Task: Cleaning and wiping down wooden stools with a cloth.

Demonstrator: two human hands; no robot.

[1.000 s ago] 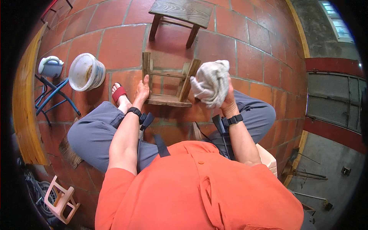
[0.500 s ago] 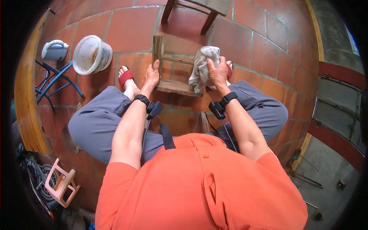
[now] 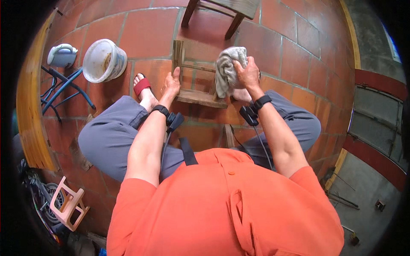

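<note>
Stool [image 3: 194, 83] lies tipped on its side on tile floor [image 3: 149, 38], approx centre frame, between the knees. L hand [image 3: 171, 84] closed on stool's edge at 9 o'clock, steadying. R hand [image 3: 246, 73] grips rag [image 3: 227, 70], pressed to leg at 3 o'clock. Step, judged: wiping frame. Next wipe needs firm L hold, rag worked along leg. Bucket [image 3: 103, 60] at 10 o'clock, apart.

Rag [image 3: 226, 70] on stool [image 3: 197, 85] (tipped over)

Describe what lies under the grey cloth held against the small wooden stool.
The grey cloth is pressed by the right hand onto the small wooden stool, draping over one leg. The wood beneath is covered. The left hand grips the opposite side.
</note>
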